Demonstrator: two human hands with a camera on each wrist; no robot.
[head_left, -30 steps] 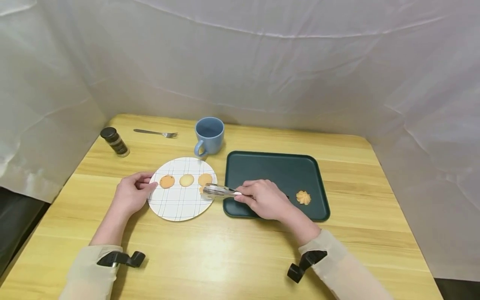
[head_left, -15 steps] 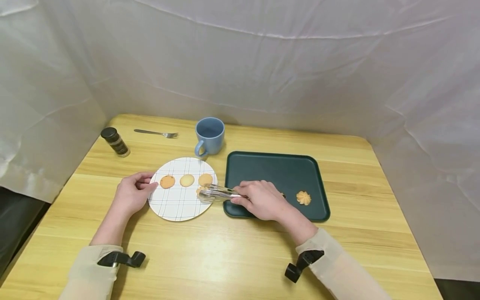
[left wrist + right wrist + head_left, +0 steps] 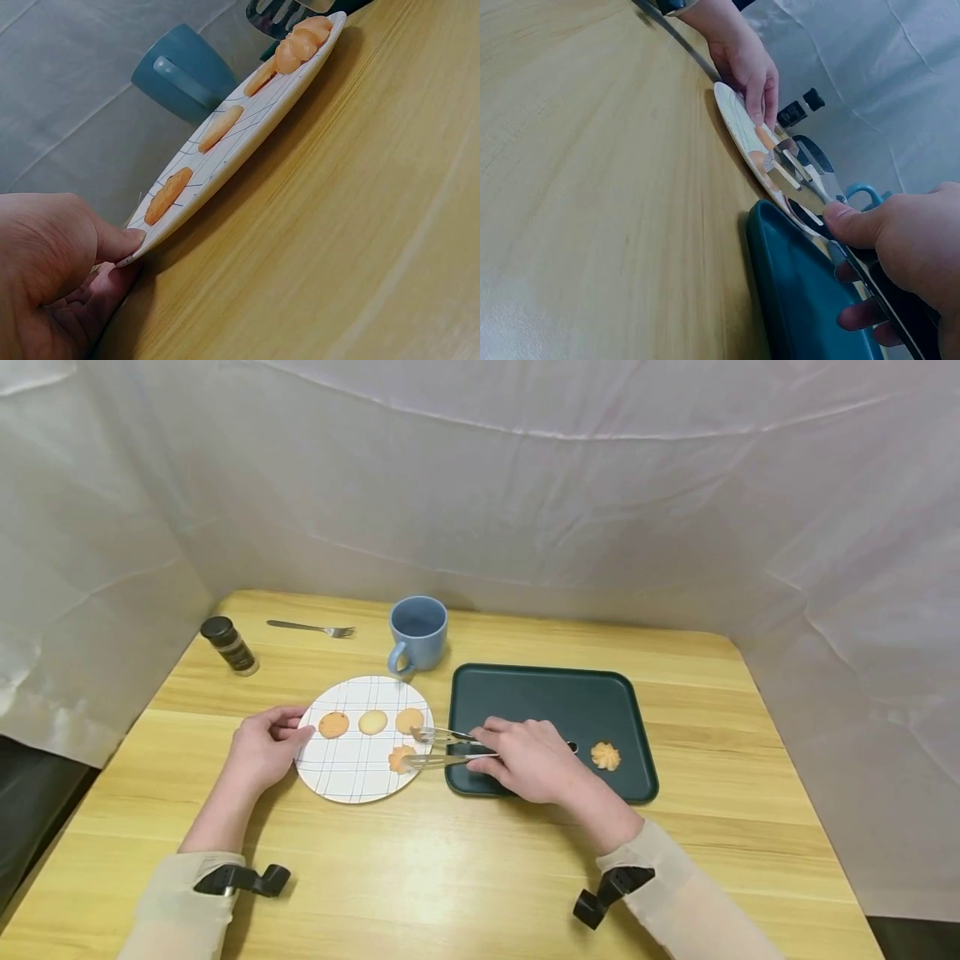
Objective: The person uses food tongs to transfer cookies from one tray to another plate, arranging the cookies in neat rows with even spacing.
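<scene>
My left hand (image 3: 262, 747) pinches the left rim of a round white plate (image 3: 345, 774) with a grid pattern, thumb on top. In the left wrist view the plate (image 3: 247, 139) appears close over the wooden table. Three round cookies lie in a row on it, among them a pale cookie (image 3: 372, 722). A flower-shaped cookie (image 3: 400, 758) lies below the right one. My right hand (image 3: 528, 760) grips metal tongs (image 3: 438, 762) over the plate's right edge. Their arms are spread, one tip by the flower-shaped cookie, the other overlapping the right round cookie.
A dark green tray (image 3: 540, 693) stands right of the plate, with another flower-shaped cookie (image 3: 605, 756) on it. Behind the plate are a blue mug (image 3: 420, 631) and a fork (image 3: 311, 627). A black-capped spice jar (image 3: 230, 645) stands at the far left.
The tongs' arms have spread apart and released the flower-shaped cookie, which now lies in plain sight on the plate. The left hand keeps its place at the rim.
</scene>
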